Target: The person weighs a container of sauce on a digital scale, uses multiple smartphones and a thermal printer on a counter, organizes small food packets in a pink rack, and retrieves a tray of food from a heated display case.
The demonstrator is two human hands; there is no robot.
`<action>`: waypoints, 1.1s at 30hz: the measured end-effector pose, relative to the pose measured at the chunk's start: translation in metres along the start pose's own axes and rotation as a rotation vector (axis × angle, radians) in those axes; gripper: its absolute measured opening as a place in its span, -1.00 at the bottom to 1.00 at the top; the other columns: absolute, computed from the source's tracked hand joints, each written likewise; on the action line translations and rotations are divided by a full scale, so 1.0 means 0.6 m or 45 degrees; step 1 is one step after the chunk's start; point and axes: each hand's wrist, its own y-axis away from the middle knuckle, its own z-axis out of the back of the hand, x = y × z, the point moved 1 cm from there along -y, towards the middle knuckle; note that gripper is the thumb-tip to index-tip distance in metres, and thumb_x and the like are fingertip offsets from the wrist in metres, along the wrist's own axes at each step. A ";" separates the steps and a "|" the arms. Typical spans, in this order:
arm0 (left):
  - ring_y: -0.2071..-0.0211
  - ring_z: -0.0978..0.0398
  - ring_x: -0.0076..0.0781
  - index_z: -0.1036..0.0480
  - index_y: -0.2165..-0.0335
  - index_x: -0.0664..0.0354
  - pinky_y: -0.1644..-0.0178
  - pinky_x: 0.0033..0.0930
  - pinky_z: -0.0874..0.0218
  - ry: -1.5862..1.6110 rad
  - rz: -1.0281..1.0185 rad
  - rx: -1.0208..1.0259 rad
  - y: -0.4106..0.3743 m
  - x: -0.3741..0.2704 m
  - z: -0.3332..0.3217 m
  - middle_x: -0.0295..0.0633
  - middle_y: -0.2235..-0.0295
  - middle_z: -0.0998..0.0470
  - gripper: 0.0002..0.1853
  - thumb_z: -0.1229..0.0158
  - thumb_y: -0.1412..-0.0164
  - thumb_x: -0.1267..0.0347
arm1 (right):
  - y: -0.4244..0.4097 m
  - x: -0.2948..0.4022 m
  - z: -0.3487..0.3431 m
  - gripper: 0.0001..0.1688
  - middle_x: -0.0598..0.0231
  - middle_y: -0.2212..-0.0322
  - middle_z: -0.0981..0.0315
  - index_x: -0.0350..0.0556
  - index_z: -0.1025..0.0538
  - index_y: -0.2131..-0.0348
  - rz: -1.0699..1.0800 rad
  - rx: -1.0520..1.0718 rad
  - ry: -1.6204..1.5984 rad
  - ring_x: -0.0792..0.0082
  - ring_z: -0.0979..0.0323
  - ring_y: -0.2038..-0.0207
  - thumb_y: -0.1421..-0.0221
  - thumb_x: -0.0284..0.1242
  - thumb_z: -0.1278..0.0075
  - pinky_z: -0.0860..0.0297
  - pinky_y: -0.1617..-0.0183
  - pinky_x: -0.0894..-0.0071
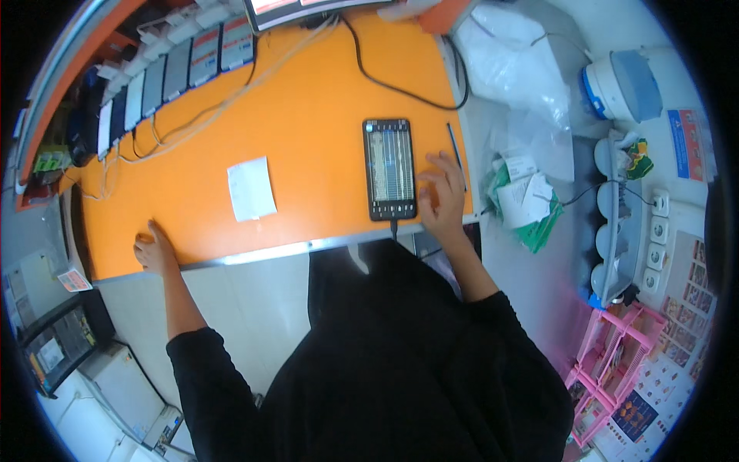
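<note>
My right hand hovers or rests just right of a black smartphone, its fingers spread and slightly bent, holding nothing. Rows of text fill the phone's lit screen, and a cable runs from its lower end over the table's front edge. Beyond my right fingers lies a thin dark pen or stylus. On the left, my left hand rests at the front edge of the orange table, thumb apart from its curled fingers, nothing visible in it. Between the hands lies a white paper slip.
Several phones or tablets stand in a row at the back left, with white cables trailing. A monitor stands at the back. Right of the table are plastic bags, papers on a green bag and a pink rack.
</note>
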 end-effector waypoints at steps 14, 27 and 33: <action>-0.09 -0.10 -0.20 -0.22 0.00 0.13 -0.05 -0.04 0.06 -0.042 0.027 -0.053 0.011 -0.014 0.014 -0.07 -0.05 -0.19 -0.27 0.24 -0.08 -0.20 | -0.002 0.008 0.007 -0.82 0.13 0.23 -0.31 -0.13 -0.40 0.42 0.034 -0.073 -0.052 0.00 -0.25 0.07 0.19 -0.57 0.08 -0.15 0.01 0.10; -0.05 -0.14 -0.10 -0.23 0.03 0.21 0.02 0.03 -0.03 -0.019 -0.056 -0.104 0.020 -0.038 0.019 0.04 -0.01 -0.23 -0.28 0.19 -0.08 -0.17 | -0.044 0.036 0.034 -0.77 0.08 0.23 -0.32 -0.15 -0.41 0.38 0.139 -0.126 -0.055 0.00 -0.28 0.11 0.20 -0.59 0.04 -0.17 0.01 0.08; -0.02 -0.16 -0.09 -0.24 0.04 0.24 0.05 0.06 -0.04 -0.019 -0.058 -0.112 0.017 -0.008 0.019 0.03 0.04 -0.25 -0.25 0.18 -0.06 -0.19 | -0.234 0.279 0.195 -0.56 0.26 0.54 -0.29 0.03 -0.38 0.37 1.184 -0.025 -0.185 0.35 -0.29 0.63 0.40 -0.53 -0.17 -0.17 0.64 0.46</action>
